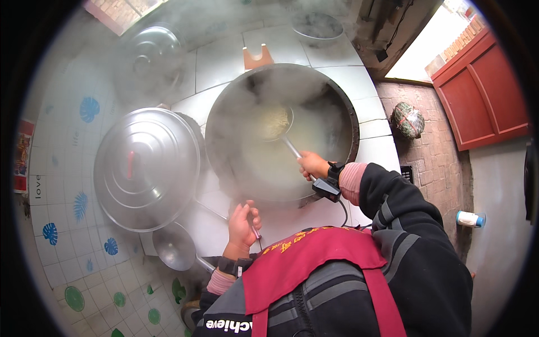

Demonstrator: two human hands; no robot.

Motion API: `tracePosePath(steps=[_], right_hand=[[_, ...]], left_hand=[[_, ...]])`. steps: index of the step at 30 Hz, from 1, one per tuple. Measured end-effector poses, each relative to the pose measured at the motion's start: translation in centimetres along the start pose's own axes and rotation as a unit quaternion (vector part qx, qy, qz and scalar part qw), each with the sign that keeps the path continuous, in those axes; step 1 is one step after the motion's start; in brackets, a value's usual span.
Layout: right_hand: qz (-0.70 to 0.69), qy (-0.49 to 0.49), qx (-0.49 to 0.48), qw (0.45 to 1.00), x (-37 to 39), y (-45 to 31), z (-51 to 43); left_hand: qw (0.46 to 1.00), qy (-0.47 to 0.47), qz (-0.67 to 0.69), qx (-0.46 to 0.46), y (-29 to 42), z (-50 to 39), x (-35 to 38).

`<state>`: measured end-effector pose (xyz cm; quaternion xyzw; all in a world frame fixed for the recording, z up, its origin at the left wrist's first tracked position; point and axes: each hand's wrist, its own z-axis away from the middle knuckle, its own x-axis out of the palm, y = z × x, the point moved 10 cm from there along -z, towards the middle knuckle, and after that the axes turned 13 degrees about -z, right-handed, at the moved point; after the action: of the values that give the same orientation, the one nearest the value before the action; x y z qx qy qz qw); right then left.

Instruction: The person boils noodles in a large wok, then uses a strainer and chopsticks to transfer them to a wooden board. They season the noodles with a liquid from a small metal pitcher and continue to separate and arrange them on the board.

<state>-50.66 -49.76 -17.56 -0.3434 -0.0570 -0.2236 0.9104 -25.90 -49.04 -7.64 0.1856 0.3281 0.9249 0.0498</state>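
My right hand point(312, 165) grips the metal handle of a skimmer point(290, 118) over a large dark wok point(351, 122). Pale strips that look like noodles point(276, 120) lie in the skimmer's round bowl. Steam blurs the cloudy liquid point(278, 164) in the wok. My left hand point(243, 222), near the wok's front left rim, curls around a slim tool point(255, 232) with a pinkish handle. A thin metal rod point(212, 209) runs left from this hand towards a big lid; its far end is hidden.
A large aluminium lid point(147, 168) leans left of the wok, above a metal ladle point(174, 246). Behind stand another lid point(145, 63), an orange bracket point(257, 57) and a steaming round pot point(318, 27). Right of the tiled stove are a tied bundle point(408, 121) and a red door point(484, 88).
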Motion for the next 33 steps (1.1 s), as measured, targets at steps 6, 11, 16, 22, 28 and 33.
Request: tracePosePath(steps=[6, 11, 16, 22, 28, 33], right_hand=[[-0.064, -0.073, -0.014, 0.995, 1.0, -0.9, 1.9], [-0.057, -0.100, -0.041, 0.992, 1.3, -2.4, 6.0], [0.033, -0.051, -0.109, 0.992, -1.0, -1.8, 12.7], [-0.037, -0.075, -0.006, 0.996, 0.1, 1.0, 11.2], [-0.198, -0.145, 0.008, 0.969, -0.3, 3.2, 13.9], [-0.259, -0.133, 0.084, 0.953, 0.2, 5.3, 14.8]], left_hand=[[1.000, 0.008, 0.007, 0.000, -0.1, -0.4, -0.4], [1.000, 0.001, -0.011, 0.018, 0.2, 0.1, -0.2], [0.999, 0.010, -0.016, 0.029, 0.3, 1.4, -0.2], [0.999, -0.019, 0.010, 0.047, 0.0, 2.9, 0.6], [0.997, -0.009, 0.017, 0.069, 0.4, 4.4, -0.1], [0.997, -0.021, 0.019, 0.076, 0.3, 4.7, 0.3]])
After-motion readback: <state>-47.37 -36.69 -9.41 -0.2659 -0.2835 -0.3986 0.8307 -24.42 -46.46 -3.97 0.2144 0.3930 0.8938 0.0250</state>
